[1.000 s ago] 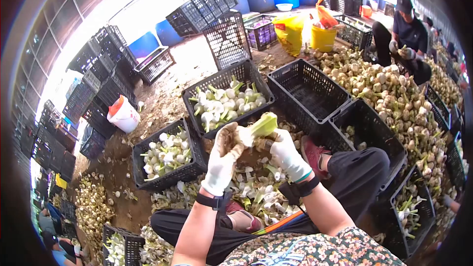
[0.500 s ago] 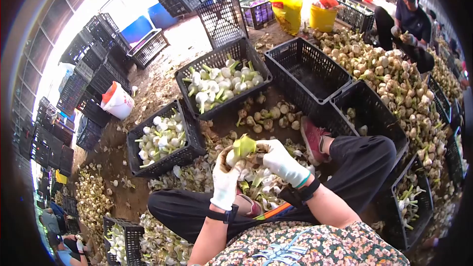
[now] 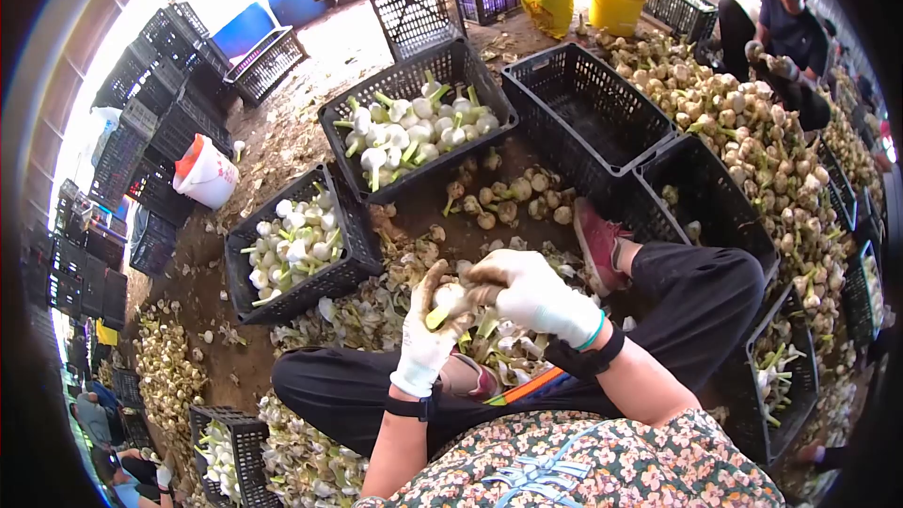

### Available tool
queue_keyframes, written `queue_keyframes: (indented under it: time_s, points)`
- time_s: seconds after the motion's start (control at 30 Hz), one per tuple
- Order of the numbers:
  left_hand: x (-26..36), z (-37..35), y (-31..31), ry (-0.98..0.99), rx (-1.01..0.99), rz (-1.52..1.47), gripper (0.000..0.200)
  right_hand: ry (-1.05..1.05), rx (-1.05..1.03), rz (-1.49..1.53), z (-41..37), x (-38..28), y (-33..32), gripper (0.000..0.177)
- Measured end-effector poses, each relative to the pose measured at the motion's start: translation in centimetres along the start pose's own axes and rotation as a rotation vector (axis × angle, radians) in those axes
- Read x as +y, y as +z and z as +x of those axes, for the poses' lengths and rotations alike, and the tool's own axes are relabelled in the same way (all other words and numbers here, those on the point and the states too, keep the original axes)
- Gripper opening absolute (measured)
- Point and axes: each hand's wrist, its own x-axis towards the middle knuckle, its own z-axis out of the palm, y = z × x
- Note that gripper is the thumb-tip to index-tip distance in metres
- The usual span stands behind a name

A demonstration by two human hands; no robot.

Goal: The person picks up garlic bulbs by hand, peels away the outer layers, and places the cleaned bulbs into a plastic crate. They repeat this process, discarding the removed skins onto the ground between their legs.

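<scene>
A pale garlic bulb (image 3: 450, 297) with a short green stem end is held in my left hand (image 3: 425, 334), whose fingers and thumb wrap around it. My right hand (image 3: 538, 296) is closed at the bulb's right side, its bent fingertips pressing there and slightly blurred. Both hands wear white gloves with soiled fingertips. Beneath them lies a heap of loose garlic peel (image 3: 499, 343). Just beyond are unpeeled garlic bulbs (image 3: 517, 198) on the ground.
Crates of cleaned garlic stand ahead (image 3: 372, 190) and to the left (image 3: 246, 306). Another black crate (image 3: 588, 108) is ahead right, beside a large pile of unpeeled garlic (image 3: 724, 122). A co-worker (image 3: 785, 33) sits beyond the pile. A white bucket (image 3: 209, 179) stands left.
The bulb has turned in my left hand, its green end now pointing down and toward me instead of up. My right hand has shifted slightly, its fingers more bent over the bulb.
</scene>
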Motion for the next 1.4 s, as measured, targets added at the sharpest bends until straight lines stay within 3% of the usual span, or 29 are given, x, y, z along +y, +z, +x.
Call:
queue_keyframes:
  time_s: [0.1, 0.17, 0.33, 0.4, 0.43, 0.5, 0.57, 0.67, 0.77, 0.9, 1.03, 1.2, 1.27, 1.3, 1.37, 1.4]
  points:
    - [-0.5, 0.4, 0.1, 0.056, 0.034, 0.164, 0.079, -0.128, -0.005, -0.17, 0.4, -1.1, 0.7, 0.014]
    - [0.1, 0.3, 0.0, 0.112, 0.004, 0.399, 0.08, -0.15, -0.136, -0.406, 0.6, -1.6, 0.8, 0.011]
    - [-0.2, 0.1, -0.6, 0.106, -0.071, 0.384, 0.077, -0.207, -0.077, -0.444, 1.0, -1.1, 1.4, 0.013]
    - [0.3, 0.0, 0.0, -0.124, -0.014, -0.205, 0.073, -0.163, -0.049, -0.388, 1.3, -1.0, 1.3, 0.017]
    - [0.1, 0.0, 0.2, -0.124, -0.013, -0.206, 0.073, -0.164, -0.051, -0.388, 1.3, -0.6, 1.6, 0.017]
    - [-1.0, 0.3, 0.5, -0.006, 0.185, -0.228, 0.067, -0.092, 0.112, -0.273, 1.2, 0.2, 2.6, 0.022]
    - [-2.8, 0.4, 0.5, 0.001, 0.297, -0.17, 0.058, 0.003, 0.094, -0.226, 0.8, -0.2, 3.1, 0.021]
    - [-3.0, 0.3, 0.7, 0.012, 0.523, -0.24, 0.024, 0.093, 0.044, -0.156, 0.7, -0.9, 3.6, 0.023]
    - [-3.3, 0.1, -0.4, 0.029, 0.478, -0.305, 0.022, 0.048, 0.154, -0.25, 1.2, 1.0, 4.0, 0.015]
    - [-3.7, 0.5, -1.6, 0.053, 0.322, -0.469, 0.024, 0.175, 0.162, -0.259, 2.2, 3.2, 4.6, 0.014]
    - [-3.8, 0.7, -2.9, 0.091, 0.171, -0.883, 0.028, 0.344, 0.327, -0.173, 2.5, 6.5, 4.4, 0.017]
    - [-3.5, 1.8, -4.0, 0.167, 0.208, -1.125, 0.034, 0.416, 0.089, -0.374, 0.8, 11.6, 4.1, 0.025]
    - [-3.5, 2.6, -4.7, 0.175, 0.251, -1.189, 0.033, 0.59, -0.405, -0.479, 0.6, 13.0, 3.8, 0.028]
    - [-4.0, 3.1, -5.7, 0.147, 0.337, -1.156, 0.03, 0.591, -0.413, -0.48, 0.2, 14.0, 4.3, 0.028]
    - [-3.9, 4.9, -8.6, -0.152, 0.77, -1.235, 0.023, 0.675, -0.37, -0.496, -0.9, 16.2, 6.3, 0.03]
    - [-3.6, 5.7, -10.4, 0.009, 0.678, -1.189, 0.025, 0.632, -0.332, -0.409, -0.4, 16.8, 6.9, 0.028]
